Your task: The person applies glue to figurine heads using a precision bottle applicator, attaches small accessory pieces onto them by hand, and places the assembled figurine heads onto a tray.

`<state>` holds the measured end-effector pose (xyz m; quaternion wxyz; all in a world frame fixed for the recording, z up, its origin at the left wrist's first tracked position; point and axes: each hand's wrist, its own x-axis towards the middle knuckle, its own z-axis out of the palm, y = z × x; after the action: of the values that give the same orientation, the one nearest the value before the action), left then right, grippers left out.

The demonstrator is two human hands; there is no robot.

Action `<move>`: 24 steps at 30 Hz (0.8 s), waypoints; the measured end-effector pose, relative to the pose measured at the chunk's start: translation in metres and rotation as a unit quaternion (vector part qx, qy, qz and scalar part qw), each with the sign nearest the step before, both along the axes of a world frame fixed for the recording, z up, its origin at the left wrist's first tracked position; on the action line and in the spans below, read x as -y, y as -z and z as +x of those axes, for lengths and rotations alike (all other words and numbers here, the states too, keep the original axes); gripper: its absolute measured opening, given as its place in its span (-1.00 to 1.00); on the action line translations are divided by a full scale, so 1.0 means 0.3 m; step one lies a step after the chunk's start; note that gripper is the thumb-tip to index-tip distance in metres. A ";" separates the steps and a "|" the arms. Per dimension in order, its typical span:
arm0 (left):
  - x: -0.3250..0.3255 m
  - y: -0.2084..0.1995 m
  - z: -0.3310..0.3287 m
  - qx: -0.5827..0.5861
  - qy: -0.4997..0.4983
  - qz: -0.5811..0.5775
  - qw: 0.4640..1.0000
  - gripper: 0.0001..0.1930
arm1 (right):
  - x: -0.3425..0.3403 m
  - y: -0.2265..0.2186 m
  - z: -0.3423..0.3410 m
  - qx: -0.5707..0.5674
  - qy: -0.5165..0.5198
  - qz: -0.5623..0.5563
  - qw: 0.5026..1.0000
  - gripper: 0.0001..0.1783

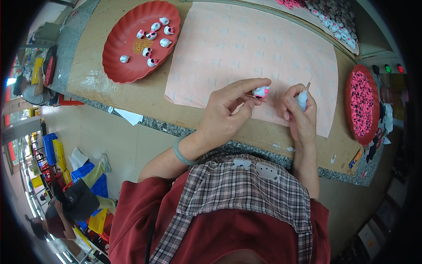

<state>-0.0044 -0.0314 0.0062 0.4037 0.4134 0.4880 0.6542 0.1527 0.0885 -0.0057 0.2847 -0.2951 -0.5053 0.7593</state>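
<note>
My left hand [224, 112] pinches a small white rounded piece [261, 91] with pink and black patches between thumb and fingers, just above the pink sheet. A thin pale stick or wire seems to show beside it at the fingers. To the right, my right hand [302, 116] is wrapped round a small pale-blue squeeze bottle [302, 99], whose thin needle tip points up and away. The bottle's tip stands apart from the white piece. Similar white pieces [165, 42], some with pink and black parts, lie scattered in a red scalloped tray [118, 70] at the far left.
The patterned pink sheet [246, 48] covers the middle of the brown tabletop [88, 66]. At the right stands a red tray [349, 105] heaped with pink-and-black bits [362, 105]. More white pieces [336, 28] fill a far-right board. Other people [79, 200] are at the left.
</note>
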 end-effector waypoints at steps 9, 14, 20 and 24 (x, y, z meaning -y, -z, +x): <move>0.023 -0.009 -0.114 -0.015 -0.090 -0.053 0.994 -0.72 | 0.015 0.011 0.009 0.019 -0.002 0.009 1.000 -0.86; 0.065 -0.098 -0.332 -0.321 -0.273 -0.131 0.897 -0.78 | 0.010 0.011 0.007 0.024 0.001 0.005 1.000 -0.86; 0.077 -0.061 -0.508 -0.609 -0.309 -0.111 0.722 -0.70 | 0.014 0.000 -0.005 0.025 -0.013 -0.003 1.000 -0.88; -0.046 -0.110 -0.433 -0.670 -0.315 -0.069 0.669 -0.68 | 0.007 -0.002 0.005 0.026 -0.016 -0.002 1.000 -0.88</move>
<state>-0.1344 -0.0176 0.0393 -0.2345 0.5332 0.7719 0.2546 0.1543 0.0863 -0.0052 0.2584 -0.3075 -0.5154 0.7570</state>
